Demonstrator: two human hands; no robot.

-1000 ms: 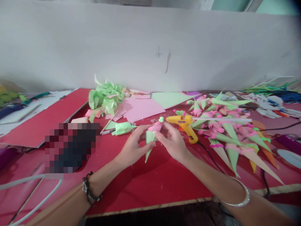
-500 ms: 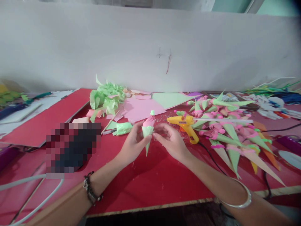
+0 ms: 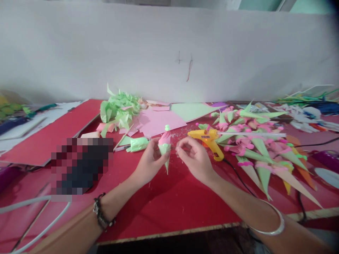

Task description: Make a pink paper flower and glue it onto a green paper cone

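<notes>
My left hand [image 3: 150,158] is closed around a paper ice-cream cone [image 3: 164,150], pinching its green body between thumb and fingers. The cone points down. A pink pleated top rises from it, capped by a small bright green ball. To its right, my right hand [image 3: 194,157] is held apart from the cone, fingers curled and thumb tip close to the forefinger. Whether anything small is in that pinch cannot be made out. Behind the right hand lies a yellow glue gun [image 3: 208,135] with a long glue stick in its back and a small orange light on.
A pile of paper cones [image 3: 254,148] covers the right side. Green crepe paper [image 3: 122,107], a pink sheet [image 3: 161,123] and a pale green sheet [image 3: 190,112] lie at the back. A green wrapped bundle [image 3: 139,144] sits left of my hands. A black cord [image 3: 239,178] runs from the glue gun.
My right hand has moved right, away from the cone it was touching. The cone's top now leans slightly left in my left hand.
</notes>
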